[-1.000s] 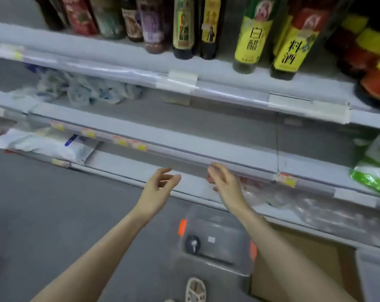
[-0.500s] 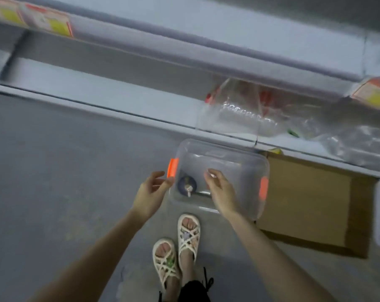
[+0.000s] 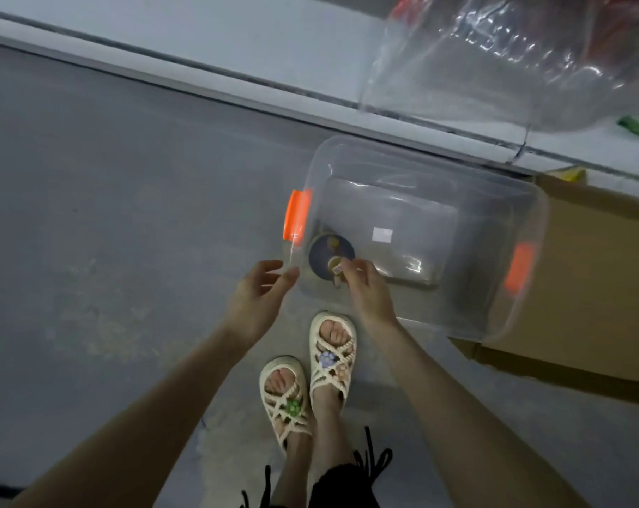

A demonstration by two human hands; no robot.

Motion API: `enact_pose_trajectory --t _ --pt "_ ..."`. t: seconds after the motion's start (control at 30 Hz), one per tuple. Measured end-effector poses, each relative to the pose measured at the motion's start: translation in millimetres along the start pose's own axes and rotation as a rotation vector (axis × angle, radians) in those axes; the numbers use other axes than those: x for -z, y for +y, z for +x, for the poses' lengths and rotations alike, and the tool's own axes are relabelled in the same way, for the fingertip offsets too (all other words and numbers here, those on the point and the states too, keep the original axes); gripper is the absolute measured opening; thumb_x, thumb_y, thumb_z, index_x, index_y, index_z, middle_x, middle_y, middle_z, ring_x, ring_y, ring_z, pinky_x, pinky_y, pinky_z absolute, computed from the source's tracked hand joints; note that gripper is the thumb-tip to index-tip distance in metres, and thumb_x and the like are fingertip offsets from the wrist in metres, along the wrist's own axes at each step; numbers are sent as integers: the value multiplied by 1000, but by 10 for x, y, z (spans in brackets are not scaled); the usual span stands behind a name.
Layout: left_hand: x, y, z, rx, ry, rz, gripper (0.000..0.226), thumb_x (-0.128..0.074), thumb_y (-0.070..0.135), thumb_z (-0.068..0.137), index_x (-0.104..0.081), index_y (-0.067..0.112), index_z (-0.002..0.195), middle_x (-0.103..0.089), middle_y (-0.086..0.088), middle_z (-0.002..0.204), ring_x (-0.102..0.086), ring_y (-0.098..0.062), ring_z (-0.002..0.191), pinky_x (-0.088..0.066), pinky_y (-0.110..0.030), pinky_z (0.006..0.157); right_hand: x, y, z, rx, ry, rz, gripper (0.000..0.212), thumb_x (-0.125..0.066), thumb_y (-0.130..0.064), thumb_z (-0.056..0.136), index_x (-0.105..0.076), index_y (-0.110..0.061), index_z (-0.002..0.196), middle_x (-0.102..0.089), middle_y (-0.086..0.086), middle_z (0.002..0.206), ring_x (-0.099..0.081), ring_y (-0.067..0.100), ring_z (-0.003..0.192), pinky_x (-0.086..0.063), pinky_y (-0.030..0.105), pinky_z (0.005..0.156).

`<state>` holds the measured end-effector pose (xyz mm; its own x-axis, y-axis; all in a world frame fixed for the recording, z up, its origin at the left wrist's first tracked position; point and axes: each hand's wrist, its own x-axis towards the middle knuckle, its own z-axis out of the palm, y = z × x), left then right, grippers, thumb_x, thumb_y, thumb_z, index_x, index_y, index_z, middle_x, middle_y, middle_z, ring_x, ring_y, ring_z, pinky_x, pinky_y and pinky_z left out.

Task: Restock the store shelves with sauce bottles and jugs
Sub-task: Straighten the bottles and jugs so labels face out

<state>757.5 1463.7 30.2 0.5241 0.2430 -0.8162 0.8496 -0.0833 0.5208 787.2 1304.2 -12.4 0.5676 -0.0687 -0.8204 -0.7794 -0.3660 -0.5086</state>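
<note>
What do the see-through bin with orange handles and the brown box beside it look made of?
See-through rectangular bin: clear glossy plastic, probably; floor shows through its walls, which catch highlights. Flat brown box: matte cardboard, judging by its dull tan surface and straight edges.

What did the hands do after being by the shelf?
Both hands dropped from the shelf to the clear bin on the floor. The right hand now reaches the cap of the dark bottle inside it; whether it grips is unclear. The left hand hangs open beside the bin. Bin and cardboard box stayed put.
</note>
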Motion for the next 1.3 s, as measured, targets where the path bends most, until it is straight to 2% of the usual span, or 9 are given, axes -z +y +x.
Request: enact_pose_trajectory --t 0.17,0.33,0.5,0.63,0.73,0.93,1.13,1.23,1.3 --pt "-3 -79 163 6 4 1 30 -57 37 92 -53 20 116 -64 -2 106 -62 -14 96 -48 -22 72 -130 110 191 -12 -31 17 16 -56 -30 95 -58 -16 102 -61 -1 83 -59 12 80 -42 20 70" --pt "16 -85 194 6 -10 -7 27 -57 38 92 -52 23 114 -64 -2 108 -62 -15 100 -49 -27 80 -171 159 183 30 -41 52 30 -53 -27 98 -59 -6 119 -62 -1 90 -59 -1 74 -43 5 65" --pt "50 -20 128 -11 -18 1 36 -56 38 93 -53 18 123 -63 -2 109 -61 -14 99 -48 -22 75 -125 -21 177 119 5 97 31 -52 -30 98 -61 -11 121 -64 0 105 -62 13 99 -43 5 72" --pt "59 101 -17 -52 -32 10 31 -56 35 94 -53 18 120 -63 -1 104 -61 -9 91 -45 -15 65 -19 -209 82 180 22 72 30 -52 -32 98 -61 -18 124 -64 0 113 -61 15 105 -43 4 69" --pt "82 292 -181 -102 -35 16 20 -56 32 94 -53 24 111 -62 2 95 -60 -8 86 -46 -10 62 154 -369 -135 227 59 81 30 -52 -29 98 -61 -16 123 -63 -4 108 -60 12 101 -42 0 67" --pt "183 899 -719 -204 -39 5 23 -59 33 93 -56 22 112 -65 -10 107 -63 -22 100 -46 -25 76 640 -964 -915 353 89 127 22 -56 -23 97 -64 -13 114 -61 -10 81 -57 -4 75 -41 1 65" --pt "296 1746 -1717 -365 -157 18 33 -58 35 92 -55 18 121 -64 -12 109 -62 -24 105 -49 -37 91 1322 -1807 -2103 541 118 122 9 -54 -25 97 -62 -28 98 -62 -14 73 -57 -12 64 -43 10 67" --pt "365 2289 -2399 -485 -214 28 34 -58 33 93 -51 19 123 -62 -9 114 -61 -22 105 -48 -30 85 1718 -2276 -2872 639 165 100 12 -52 -28 98 -64 -24 96 -60 -11 67 -56 -6 58 -47 22 70" --pt "437 2669 -2918 -583 -266 64 42 -61 33 91 -48 18 129 -61 -4 115 -61 -11 94 -48 -18 74 1982 -2566 -3429 725 192 83 16 -52 -24 99 -64 -23 89 -58 -13 60 -54 -2 56 -47 29 67"
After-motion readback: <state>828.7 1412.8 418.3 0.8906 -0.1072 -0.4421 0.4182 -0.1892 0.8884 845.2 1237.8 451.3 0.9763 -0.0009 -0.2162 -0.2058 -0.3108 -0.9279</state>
